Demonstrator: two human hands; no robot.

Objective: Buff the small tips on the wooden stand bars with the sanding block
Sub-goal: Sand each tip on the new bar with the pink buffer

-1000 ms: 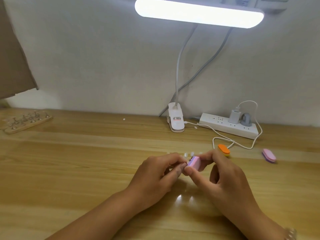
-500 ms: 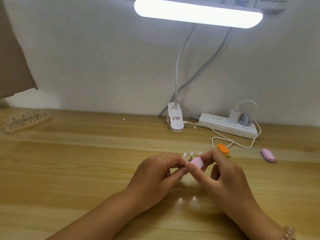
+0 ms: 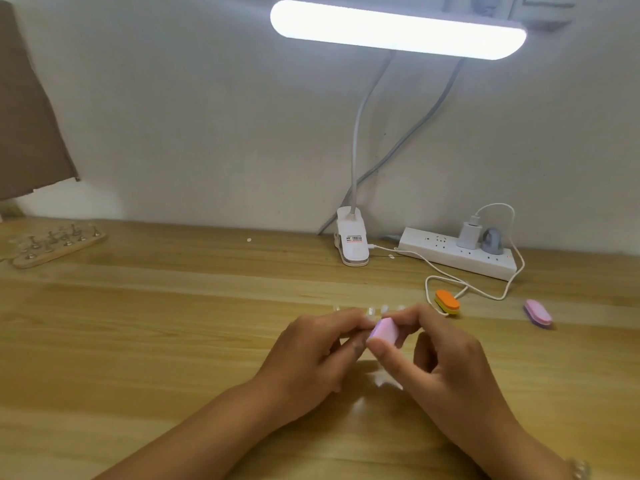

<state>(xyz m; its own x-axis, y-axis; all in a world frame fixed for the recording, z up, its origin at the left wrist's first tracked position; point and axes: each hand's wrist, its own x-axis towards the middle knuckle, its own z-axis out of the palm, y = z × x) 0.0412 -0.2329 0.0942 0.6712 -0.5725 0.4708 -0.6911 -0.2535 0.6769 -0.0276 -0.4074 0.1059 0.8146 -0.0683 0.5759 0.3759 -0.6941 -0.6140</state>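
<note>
My right hand point(image 3: 440, 362) pinches a small pink sanding block point(image 3: 385, 330) between thumb and fingers at the middle of the wooden table. My left hand point(image 3: 311, 355) is curled against the block's left side and pinches a small piece that its fingers mostly hide. Several small clear tips point(image 3: 375, 310) show in a row just behind my fingers. The bar that carries them is hidden. A wooden stand point(image 3: 55, 244) with several small metal holders lies at the far left of the table.
A clip lamp base point(image 3: 353, 242) and a white power strip point(image 3: 457, 256) with a charger and cable sit by the wall. An orange sanding block point(image 3: 447, 301) and a pink one point(image 3: 538, 313) lie to the right. The lit lamp head point(image 3: 398, 29) hangs overhead.
The pink block in my right hand has shifted slightly back and forth against the piece in my left hand. Both hands stay in the same place.
</note>
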